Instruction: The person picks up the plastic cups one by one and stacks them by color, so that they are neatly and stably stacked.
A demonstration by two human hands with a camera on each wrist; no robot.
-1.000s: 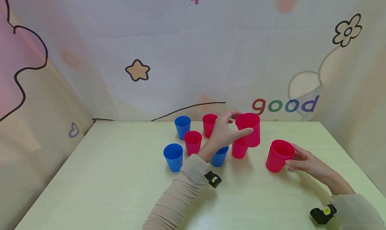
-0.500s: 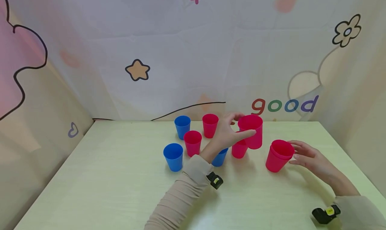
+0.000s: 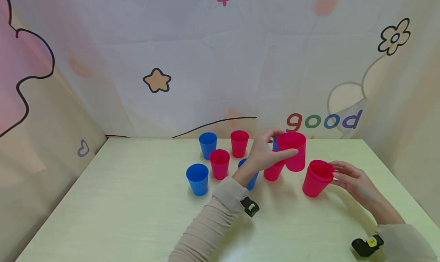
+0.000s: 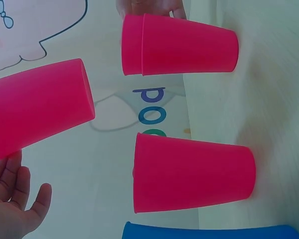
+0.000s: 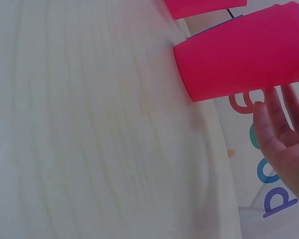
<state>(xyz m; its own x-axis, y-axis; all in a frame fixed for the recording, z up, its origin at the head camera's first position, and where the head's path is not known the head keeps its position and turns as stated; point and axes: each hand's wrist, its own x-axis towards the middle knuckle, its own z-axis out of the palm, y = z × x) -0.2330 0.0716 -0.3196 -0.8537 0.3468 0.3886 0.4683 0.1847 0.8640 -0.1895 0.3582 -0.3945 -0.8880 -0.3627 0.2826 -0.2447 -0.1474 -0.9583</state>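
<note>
My left hand (image 3: 266, 155) holds a red plastic cup (image 3: 297, 155) in the air, thumb on its near side and fingers behind. In the left wrist view this cup (image 4: 40, 107) lies across the left side, above the fingers. On the table to its right stands a stack of nested red cups (image 3: 316, 181), two rims showing. My right hand (image 3: 355, 183) is at the right side of that stack, fingers loosely extended by the upper rim. In the right wrist view its fingertips meet the wall of the stack (image 5: 244, 59); the thumb is not seen there.
Behind and below the held cup stands a single red cup (image 3: 273, 173), a partly hidden blue cup (image 3: 275, 144) behind it. Leftward are red cups (image 3: 239, 144) (image 3: 220, 164) and blue cups (image 3: 207, 145) (image 3: 197, 180); my left wrist partly covers another blue cup (image 3: 252, 181). A printed cloth backs the table (image 3: 120, 208).
My left hand has carried the red cup rightward, closer to the stack. My right hand loosened from the stack, drew slightly away, and its fingers are again at the rim. The stack stayed put.
</note>
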